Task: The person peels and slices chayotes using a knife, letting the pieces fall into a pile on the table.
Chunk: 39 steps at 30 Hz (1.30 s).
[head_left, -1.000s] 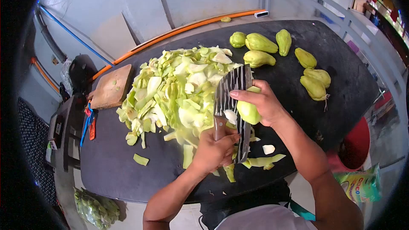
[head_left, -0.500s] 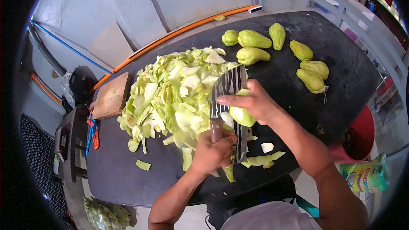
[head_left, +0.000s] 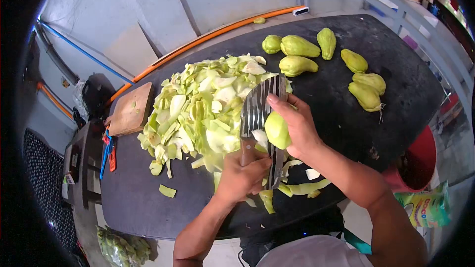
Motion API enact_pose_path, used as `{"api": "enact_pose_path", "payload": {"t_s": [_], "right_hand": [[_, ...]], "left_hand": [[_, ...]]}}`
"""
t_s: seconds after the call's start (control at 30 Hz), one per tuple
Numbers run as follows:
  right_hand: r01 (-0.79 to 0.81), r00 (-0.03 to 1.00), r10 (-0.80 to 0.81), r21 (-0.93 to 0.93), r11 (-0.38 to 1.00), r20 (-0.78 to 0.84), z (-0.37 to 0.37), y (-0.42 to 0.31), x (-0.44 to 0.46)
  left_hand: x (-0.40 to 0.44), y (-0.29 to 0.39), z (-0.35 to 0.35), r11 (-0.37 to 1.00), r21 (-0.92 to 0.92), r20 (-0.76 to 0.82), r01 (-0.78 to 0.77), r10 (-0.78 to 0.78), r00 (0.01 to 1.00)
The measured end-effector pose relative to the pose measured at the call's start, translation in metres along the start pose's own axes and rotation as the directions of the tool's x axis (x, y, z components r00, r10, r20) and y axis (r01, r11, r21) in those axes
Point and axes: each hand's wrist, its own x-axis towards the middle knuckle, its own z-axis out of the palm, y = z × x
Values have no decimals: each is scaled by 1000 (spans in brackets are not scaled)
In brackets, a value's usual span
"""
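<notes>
My left hand (head_left: pixel 242 172) is wrapped round the brown handle of a broad-bladed knife (head_left: pixel 256 109), whose blade shows dark and bright stripes. My right hand (head_left: pixel 303 126) grips a pale green peeled chayote (head_left: pixel 278 131) against the right side of the blade, its thumb stretched over the blade's upper part. A whitish piece (head_left: pixel 259 136) lies against the blade beside the chayote. Left of the knife, a large heap of chayote peelings and slices (head_left: pixel 198 109) covers part of the dark table (head_left: pixel 143 202). Long peel strips (head_left: pixel 304 187) lie below my right hand.
Several unpeeled chayotes (head_left: pixel 300 46) sit at the table's far right. A wooden board (head_left: pixel 131 110) lies at the left edge, near an orange-and-blue tool (head_left: pixel 112 155). A red bucket (head_left: pixel 429 160) and a green printed bag (head_left: pixel 425 205) stand off the right side.
My right hand has turned the chayote more upright and its thumb has moved up along the blade. The left hand keeps its hold on the knife. The view has shifted slightly.
</notes>
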Motion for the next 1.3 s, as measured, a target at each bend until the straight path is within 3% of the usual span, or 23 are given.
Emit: {"api": "enact_pose_path", "payload": {"t_s": [0.13, 0.27, 0.37, 0.4, 0.43, 0.5, 0.6, 0.7, 0.73, 0.83, 0.97, 1.07, 1.13, 1.3], "right_hand": [[12, 998, -2, 191, 982, -56, -4, 5, 4], [-8, 999, 14, 188, 982, -29, -7, 1, 3], [-91, 995, 84, 128, 988, 54, -9, -6, 7], [-58, 982, 56, 5, 998, 181, -8, -11, 9], [-71, 976, 84, -69, 995, 200, -7, -16, 6], [-143, 970, 176, -190, 971, 168, -10, -12, 6], [-139, 957, 176, -165, 976, 230, -18, -7, 11], [-84, 974, 124, -206, 975, 188, -14, -7, 10], [-137, 969, 184, -263, 955, 163, -12, -14, 7], [-9, 962, 107, -363, 932, 250, -10, -17, 6], [-106, 971, 153, -245, 964, 183, -11, -12, 8], [-76, 966, 153, -337, 938, 208, -6, -21, 4], [-49, 971, 134, -381, 923, 199, 0, -28, -1], [-87, 953, 148, -230, 969, 265, -5, -22, 5]], "left_hand": [[-3, 6, -1, 1000, 8, -24, 15, -14, 1000], [-3, 10, -1, 999, -36, -44, 33, -35, 998], [-5, 15, -4, 998, -55, -26, 39, -41, 999], [-6, 16, -5, 997, -56, -14, 43, -44, 999], [-6, 17, -4, 998, -24, -16, 53, -53, 998], [-8, 19, -3, 997, 37, -24, 69, -68, 997], [-7, 14, -4, 997, -11, 8, 79, -79, 997], [-4, 5, 0, 994, -39, -4, 98, -98, 995], [-3, 4, 0, 991, -59, 24, 121, -120, 992], [-2, 2, -2, 983, -68, 79, 168, -162, 984], [-5, 1, 3, 994, -36, 29, 103, -102, 994], [-4, 3, 0, 984, -83, 108, 158, -149, 983], [-5, 3, 0, 991, -79, 117, 110, -101, 988], [-4, -4, 5, 993, -115, 52, 34, -28, 998]]}}
